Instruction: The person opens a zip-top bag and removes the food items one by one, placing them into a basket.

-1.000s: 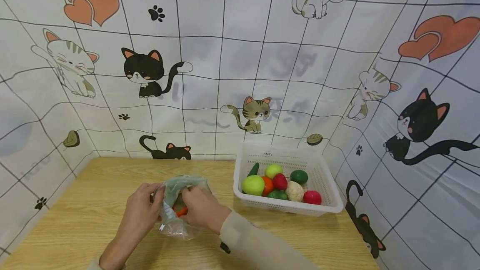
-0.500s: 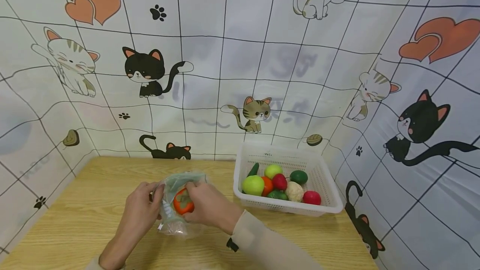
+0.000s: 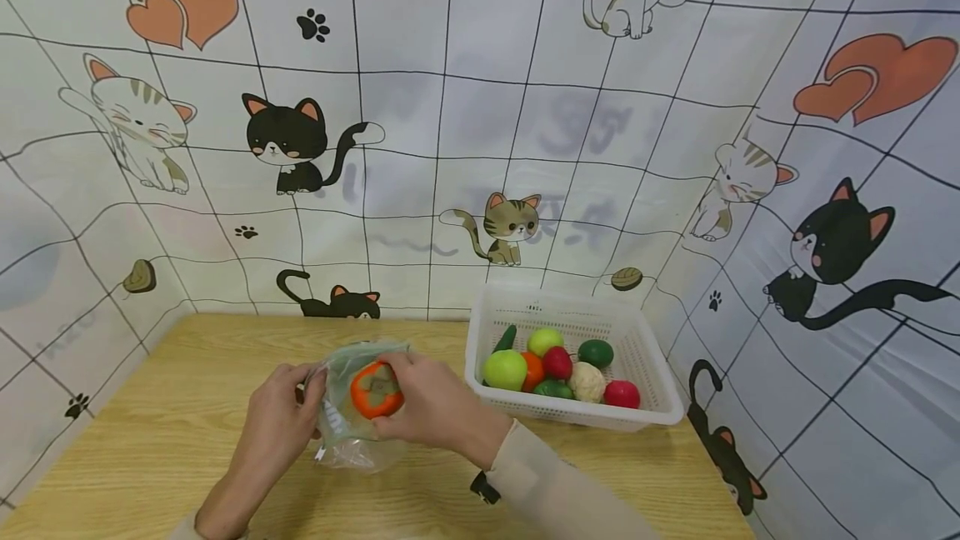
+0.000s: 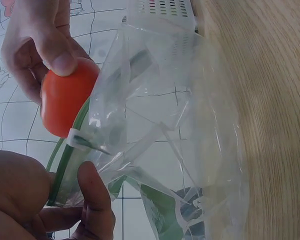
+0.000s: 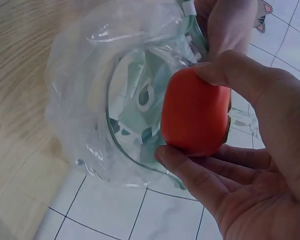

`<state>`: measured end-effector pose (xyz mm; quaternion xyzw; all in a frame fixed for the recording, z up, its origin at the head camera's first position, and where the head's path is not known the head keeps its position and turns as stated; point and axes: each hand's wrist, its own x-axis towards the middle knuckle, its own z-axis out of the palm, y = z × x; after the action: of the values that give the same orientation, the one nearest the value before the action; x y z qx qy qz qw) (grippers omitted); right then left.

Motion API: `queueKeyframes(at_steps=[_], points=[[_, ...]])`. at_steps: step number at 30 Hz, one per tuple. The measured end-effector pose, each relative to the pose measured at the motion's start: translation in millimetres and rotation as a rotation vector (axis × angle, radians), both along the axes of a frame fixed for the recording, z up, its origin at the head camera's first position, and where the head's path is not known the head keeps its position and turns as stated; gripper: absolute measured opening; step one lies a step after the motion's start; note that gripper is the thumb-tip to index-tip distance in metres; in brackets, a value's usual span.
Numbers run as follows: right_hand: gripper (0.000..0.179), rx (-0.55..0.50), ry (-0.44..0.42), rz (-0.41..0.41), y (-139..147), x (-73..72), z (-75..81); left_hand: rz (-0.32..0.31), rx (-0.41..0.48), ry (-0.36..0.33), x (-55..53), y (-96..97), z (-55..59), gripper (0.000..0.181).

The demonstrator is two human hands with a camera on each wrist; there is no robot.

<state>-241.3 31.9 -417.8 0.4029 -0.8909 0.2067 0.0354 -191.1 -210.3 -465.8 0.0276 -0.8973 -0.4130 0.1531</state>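
Note:
An orange persimmon [image 3: 377,391] with a brownish-green calyx is pinched between the thumb and fingers of my right hand [image 3: 438,402]. It sits at the mouth of a clear zip bag [image 3: 356,450] with a green zip edge. My left hand [image 3: 281,411] grips the bag's edge on the left, thumb and fingers on either side of the plastic. In the right wrist view the persimmon [image 5: 196,112] is just outside the round open mouth of the bag [image 5: 90,100]. From the left wrist the bag [image 4: 155,115] looks see-through, with a white slider on its zip.
A white perforated basket [image 3: 581,415] stands right of the hands on the wooden table [image 3: 172,423]. Inside are a green apple [image 3: 505,370], a cauliflower [image 3: 587,382] and several other fruits and vegetables. A patterned cat curtain [image 3: 405,148] hangs behind and beside the table.
My right hand has come up out of the bag, moving right with the persimmon, which was mostly hidden inside before. The left hand keeps its grip on the bag's edge.

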Motion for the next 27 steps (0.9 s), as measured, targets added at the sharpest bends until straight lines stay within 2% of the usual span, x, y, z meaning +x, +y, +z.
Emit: queueKeyframes(at_steps=[9,14,27], points=[[0.076,-0.1,0.049,-0.029,27,-10.2,13.4,0.003,0.001,-0.016,0.4,-3.3,0.6,0.04],[0.074,-0.145,0.045,-0.057,45,-19.7,16.9,0.006,0.004,-0.02,0.7,-5.2,0.9,0.04],[0.067,-0.184,-0.08,-0.254,89,-56.3,16.9,0.013,-0.01,-0.018,1.6,-6.8,3.0,0.039]])
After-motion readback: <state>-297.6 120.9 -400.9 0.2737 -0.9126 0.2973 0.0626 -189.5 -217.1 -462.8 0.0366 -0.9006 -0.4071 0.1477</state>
